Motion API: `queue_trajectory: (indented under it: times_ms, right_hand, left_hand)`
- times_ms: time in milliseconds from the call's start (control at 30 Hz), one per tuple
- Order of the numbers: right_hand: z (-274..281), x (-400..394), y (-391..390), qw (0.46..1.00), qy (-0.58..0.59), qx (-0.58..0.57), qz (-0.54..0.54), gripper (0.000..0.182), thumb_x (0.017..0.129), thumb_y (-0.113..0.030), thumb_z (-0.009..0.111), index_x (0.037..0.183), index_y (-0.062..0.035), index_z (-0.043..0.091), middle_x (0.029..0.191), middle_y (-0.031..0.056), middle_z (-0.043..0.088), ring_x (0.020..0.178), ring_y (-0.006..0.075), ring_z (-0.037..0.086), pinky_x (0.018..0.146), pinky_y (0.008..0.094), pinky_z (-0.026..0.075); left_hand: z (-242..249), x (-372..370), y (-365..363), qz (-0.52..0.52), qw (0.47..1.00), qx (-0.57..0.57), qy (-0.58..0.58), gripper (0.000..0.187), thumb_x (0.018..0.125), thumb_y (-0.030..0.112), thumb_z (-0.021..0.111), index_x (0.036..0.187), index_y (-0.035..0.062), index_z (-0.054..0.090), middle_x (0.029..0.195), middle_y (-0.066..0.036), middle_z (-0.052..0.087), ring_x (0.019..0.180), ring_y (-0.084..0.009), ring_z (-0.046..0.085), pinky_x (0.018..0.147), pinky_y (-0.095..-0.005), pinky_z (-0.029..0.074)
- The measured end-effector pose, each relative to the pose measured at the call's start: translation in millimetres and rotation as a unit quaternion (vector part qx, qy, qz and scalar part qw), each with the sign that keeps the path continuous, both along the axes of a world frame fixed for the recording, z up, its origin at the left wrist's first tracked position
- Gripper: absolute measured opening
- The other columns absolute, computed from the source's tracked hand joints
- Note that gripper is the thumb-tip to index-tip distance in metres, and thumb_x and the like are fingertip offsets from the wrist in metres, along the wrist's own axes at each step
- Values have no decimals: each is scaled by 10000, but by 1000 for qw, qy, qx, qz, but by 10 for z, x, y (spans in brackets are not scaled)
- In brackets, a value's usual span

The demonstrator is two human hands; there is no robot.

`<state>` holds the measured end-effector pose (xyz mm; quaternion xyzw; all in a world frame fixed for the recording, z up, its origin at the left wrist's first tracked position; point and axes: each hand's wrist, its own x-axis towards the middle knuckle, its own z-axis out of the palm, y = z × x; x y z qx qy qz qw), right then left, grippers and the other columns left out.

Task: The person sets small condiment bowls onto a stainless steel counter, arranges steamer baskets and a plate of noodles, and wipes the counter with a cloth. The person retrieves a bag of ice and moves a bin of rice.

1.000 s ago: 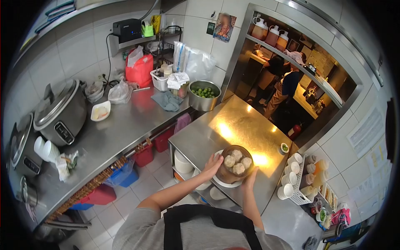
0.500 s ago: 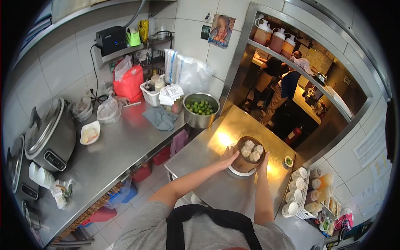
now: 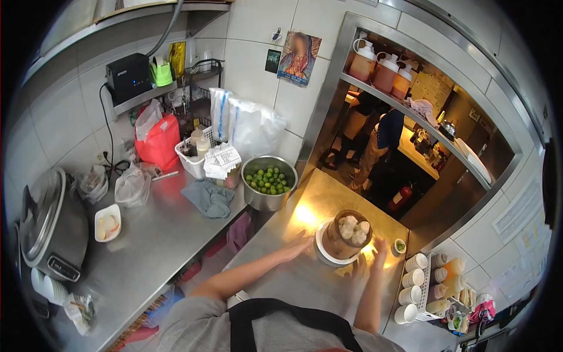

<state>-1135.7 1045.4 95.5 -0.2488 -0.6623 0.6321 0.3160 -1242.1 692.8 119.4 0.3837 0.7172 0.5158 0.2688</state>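
A round bamboo steamer basket [image 3: 335, 242] holding several pale dumplings [image 3: 355, 230] stands on a white plate [image 3: 330, 259] on the metal counter. To its left, my left hand [image 3: 297, 246] is open with the fingers stretched out, apart from the plate. My right hand [image 3: 379, 250], slightly blurred, is on the other side with fingers extended and a small gap between it and the basket. Neither hand holds anything. A small cup with green bits [image 3: 399, 246] sits just beyond my right hand.
A metal pot of green citrus fruit [image 3: 270, 183] stands at the back left, beside a blue-grey cloth [image 3: 208, 198]. Stacked white cups [image 3: 413, 278] and a white bottle basket [image 3: 431, 290] are at right. Beyond the pass-through window, people stand near a fire extinguisher [image 3: 401, 196].
Both hands have let go of the steamer basket and moved outward from it. The basket stays on its plate. My view has shifted slightly.
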Motion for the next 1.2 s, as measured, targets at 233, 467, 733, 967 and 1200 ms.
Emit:
queue_trajectory:
  times_ms: [233,467,733,967,1200]
  right_hand:
    - [2206,-242,-558,913,91,390,-81,186,873,-45,506,1038,14,566,995,87,592,935,152,551,833,270,427]
    - [4310,-1828,-1909,667,140,731,-38,215,813,-110,553,997,2,542,925,172,526,908,353,510,802,380,415]
    - [5693,-3475,-2531,429,117,877,-181,338,821,-192,559,1092,6,525,1244,180,465,1131,342,444,927,383,390]
    - [6085,-3627,-2740,569,-172,784,-180,641,840,-365,535,1286,58,357,1406,242,238,1256,389,315,1014,491,308]
    - [3598,-3156,-3657,749,164,606,211,250,877,-174,516,1092,-55,562,1076,71,573,902,182,570,788,305,453]
  left_hand:
    - [-185,-349,-1979,295,929,215,-61,388,938,344,415,1196,76,526,1142,-64,532,868,-121,546,662,-239,467]
    - [-423,-609,-2941,374,906,178,-87,342,920,301,450,1134,57,556,738,-8,572,539,-68,468,490,-215,374]
    - [-544,-678,-2964,311,930,189,-48,293,923,176,444,1168,35,522,693,-10,558,527,-63,468,491,-212,385]
    - [-588,-680,-2989,327,927,175,-60,302,931,193,429,1177,47,526,674,-30,552,520,-80,478,498,-233,408]
    - [-590,-764,-3084,294,893,244,-237,439,943,361,402,1279,79,426,888,-50,589,636,-99,539,532,-232,449]
